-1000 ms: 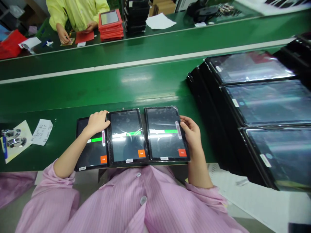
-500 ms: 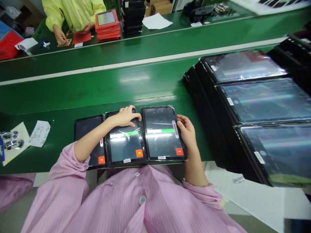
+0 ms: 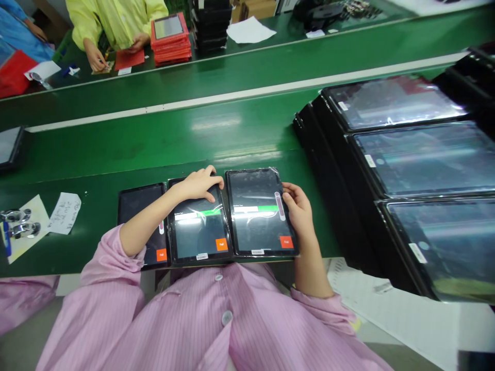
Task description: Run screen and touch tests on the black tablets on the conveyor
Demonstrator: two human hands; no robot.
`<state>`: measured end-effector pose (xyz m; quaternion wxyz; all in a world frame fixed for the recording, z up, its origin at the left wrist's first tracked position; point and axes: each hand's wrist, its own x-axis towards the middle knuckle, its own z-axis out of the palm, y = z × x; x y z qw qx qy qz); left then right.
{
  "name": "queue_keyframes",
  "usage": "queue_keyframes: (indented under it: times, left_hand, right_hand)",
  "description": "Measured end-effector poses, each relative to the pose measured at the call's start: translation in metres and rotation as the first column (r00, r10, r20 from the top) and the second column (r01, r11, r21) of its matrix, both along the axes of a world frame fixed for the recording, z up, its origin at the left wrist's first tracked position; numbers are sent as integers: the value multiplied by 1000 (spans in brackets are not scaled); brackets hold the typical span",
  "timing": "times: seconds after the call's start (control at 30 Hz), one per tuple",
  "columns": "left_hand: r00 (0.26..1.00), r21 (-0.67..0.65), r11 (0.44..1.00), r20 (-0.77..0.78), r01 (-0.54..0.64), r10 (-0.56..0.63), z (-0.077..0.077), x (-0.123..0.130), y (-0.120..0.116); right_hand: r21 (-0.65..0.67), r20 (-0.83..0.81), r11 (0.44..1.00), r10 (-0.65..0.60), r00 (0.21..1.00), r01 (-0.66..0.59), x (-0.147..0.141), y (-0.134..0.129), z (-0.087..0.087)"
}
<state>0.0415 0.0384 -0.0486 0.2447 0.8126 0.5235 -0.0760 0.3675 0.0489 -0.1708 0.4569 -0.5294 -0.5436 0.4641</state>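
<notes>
Three black tablets lie side by side before me, their lit screens each showing an orange-red "Fail" box. Across the upper part of the middle tablet (image 3: 201, 232) rests my left hand (image 3: 199, 184), fingers spread near its top right corner and the thumb over the screen. My right hand (image 3: 298, 208) grips the right edge of the right tablet (image 3: 259, 221), thumb at the front edge and fingertips partly hidden behind. The left tablet (image 3: 135, 206) is partly covered by my left forearm.
Tall stacks of tablets (image 3: 433, 159) stand on the right. At left lie a handwritten note (image 3: 64, 213) and shiny metal parts (image 3: 23, 224) on paper. Another tablet (image 3: 10, 147) is on the green conveyor belt (image 3: 162, 139). Opposite, a person in yellow (image 3: 116, 26) works beside stacked red-framed tablets (image 3: 171, 44).
A tablet has come into view on the belt at the left edge. A person in blue now shows at the top left. My hands have barely moved.
</notes>
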Motion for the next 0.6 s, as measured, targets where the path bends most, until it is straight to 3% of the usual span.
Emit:
queue_keyframes:
  times: [0.13, 0.43, 0.53, 0.6]
  left_hand:
    - [1000, 27, 1000, -6, -2, 2, 0, -2, 3]
    - [991, 20, 992, 34, 126, -126, -3, -8, 8]
    - [991, 32, 997, 108, 77, -80, -7, -29, -2]
    - [988, 1, 1000, 156, -22, 22, -7, -60, -16]
  right_hand:
    - [-9, -20, 1000, -13, 1000, 13, -1, -1, 2]
    - [-17, -17, 1000, -12, 1000, 12, -1, -2, 3]
    - [-8, -21, 1000, -5, 1000, 5, 0, -1, 2]
    - [0, -23, 1000, -11, 1000, 11, -1, -2, 2]
